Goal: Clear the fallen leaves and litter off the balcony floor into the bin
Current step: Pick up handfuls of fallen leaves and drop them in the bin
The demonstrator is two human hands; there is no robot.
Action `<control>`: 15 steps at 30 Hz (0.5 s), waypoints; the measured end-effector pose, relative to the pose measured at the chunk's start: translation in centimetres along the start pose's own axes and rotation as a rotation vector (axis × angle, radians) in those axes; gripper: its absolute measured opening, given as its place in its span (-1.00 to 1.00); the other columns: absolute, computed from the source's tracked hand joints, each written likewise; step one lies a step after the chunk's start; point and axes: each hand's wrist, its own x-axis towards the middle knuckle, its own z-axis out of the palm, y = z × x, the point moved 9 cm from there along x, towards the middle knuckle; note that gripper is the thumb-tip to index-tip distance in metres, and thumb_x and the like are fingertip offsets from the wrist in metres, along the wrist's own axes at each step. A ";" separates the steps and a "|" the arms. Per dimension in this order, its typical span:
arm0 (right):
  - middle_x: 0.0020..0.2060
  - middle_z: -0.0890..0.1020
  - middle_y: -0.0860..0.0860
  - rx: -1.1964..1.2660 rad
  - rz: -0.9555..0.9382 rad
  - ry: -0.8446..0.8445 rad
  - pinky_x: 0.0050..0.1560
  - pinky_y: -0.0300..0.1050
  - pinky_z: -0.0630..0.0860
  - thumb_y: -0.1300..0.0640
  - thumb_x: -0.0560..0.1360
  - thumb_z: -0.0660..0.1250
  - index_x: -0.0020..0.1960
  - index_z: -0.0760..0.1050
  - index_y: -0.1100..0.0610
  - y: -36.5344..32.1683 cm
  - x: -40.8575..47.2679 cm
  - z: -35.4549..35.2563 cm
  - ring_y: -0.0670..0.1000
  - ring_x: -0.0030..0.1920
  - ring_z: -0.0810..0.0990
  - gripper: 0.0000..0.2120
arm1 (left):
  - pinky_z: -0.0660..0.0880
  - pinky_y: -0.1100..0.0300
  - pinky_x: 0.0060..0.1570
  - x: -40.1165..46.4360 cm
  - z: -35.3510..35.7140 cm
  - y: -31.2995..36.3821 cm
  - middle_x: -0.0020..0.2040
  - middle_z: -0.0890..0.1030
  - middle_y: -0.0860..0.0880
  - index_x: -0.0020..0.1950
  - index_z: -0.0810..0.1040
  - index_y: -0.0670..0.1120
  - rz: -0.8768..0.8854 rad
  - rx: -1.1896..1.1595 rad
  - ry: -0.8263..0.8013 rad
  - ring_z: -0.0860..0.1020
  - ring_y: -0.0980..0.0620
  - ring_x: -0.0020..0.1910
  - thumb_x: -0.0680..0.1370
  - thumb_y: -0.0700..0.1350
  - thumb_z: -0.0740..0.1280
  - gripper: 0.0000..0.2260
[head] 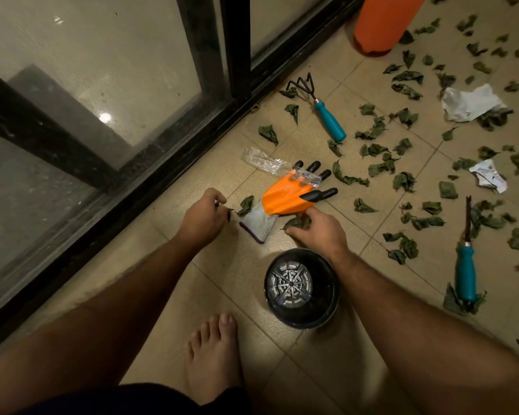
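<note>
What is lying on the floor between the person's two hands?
In the head view, a leaf and the orange glove's grey cuff lie between left hand and right hand.

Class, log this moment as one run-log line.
left hand: pinching leaf bit | right hand: gripping leaves | bin: empty | floor: littered

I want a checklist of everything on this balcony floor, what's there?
Surface: tiled floor, strewn with leaves.
Job's things: black bin, nothing in it; paper scraps; plastic wrapper.
Clutter: orange glove, hand rake, second teal-handled tool, orange pot.
Hands: left hand pinches a small bit; right hand grips a leaf.
Cables: nothing seen.
Surroundings: glass sliding door, bare foot.
</note>
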 end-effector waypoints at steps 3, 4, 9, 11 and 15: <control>-0.22 0.58 -0.08 -0.028 -0.023 -0.036 -0.21 -0.14 0.41 -0.08 0.46 0.44 -0.04 0.50 -0.02 0.3 -0.3 0.1 0.05 -0.10 0.60 -0.81 | 0.54 0.08 -0.26 1.1 0.9 1.2 -0.12 0.55 -0.04 0.20 0.42 -0.02 0.027 0.027 -0.026 0.55 -0.01 -0.20 0.65 -0.13 0.15 -0.84; -0.26 0.57 -0.09 -0.007 -0.023 -0.046 -0.24 -0.12 0.42 -0.06 0.45 0.44 -0.12 0.48 -0.02 0.6 -0.4 0.0 0.03 -0.16 0.58 -0.83 | 0.54 0.06 -0.22 1.6 1.2 1.6 -0.11 0.57 -0.06 0.22 0.44 -0.04 0.040 0.072 -0.019 0.55 -0.02 -0.19 0.64 -0.11 0.18 -0.83; -0.41 0.56 -0.09 0.433 0.023 -0.040 -0.28 -0.16 0.43 0.14 0.52 0.37 -0.30 0.44 0.04 3.5 -1.5 -1.1 -0.07 -0.34 0.51 -0.76 | 0.53 0.08 -0.09 3.6 3.0 1.8 0.16 0.57 -0.11 0.35 0.40 -0.02 0.072 0.299 -0.079 0.54 -0.02 0.01 0.55 0.03 0.38 -0.60; -0.47 0.51 -0.07 0.799 0.143 -0.080 -0.43 -0.21 0.39 0.24 0.59 0.26 -0.28 0.44 0.11 4.8 -2.4 -1.1 -0.04 -0.43 0.45 -0.74 | 0.55 0.05 -0.01 3.9 3.7 1.8 0.21 0.57 -0.12 0.37 0.40 -0.02 0.094 0.358 -0.106 0.55 -0.05 0.08 0.54 0.01 0.41 -0.56; -0.37 0.56 0.09 1.337 0.352 -0.219 -0.52 -0.20 0.47 0.28 0.61 0.08 -0.24 0.41 0.17 5.5 -4.1 -0.6 0.02 -0.41 0.58 -0.72 | 0.56 0.06 0.00 4.7 4.1 2.5 0.11 0.58 -0.10 0.22 0.48 -0.06 0.117 0.374 -0.074 0.55 -0.05 0.07 0.53 -0.08 0.42 -0.70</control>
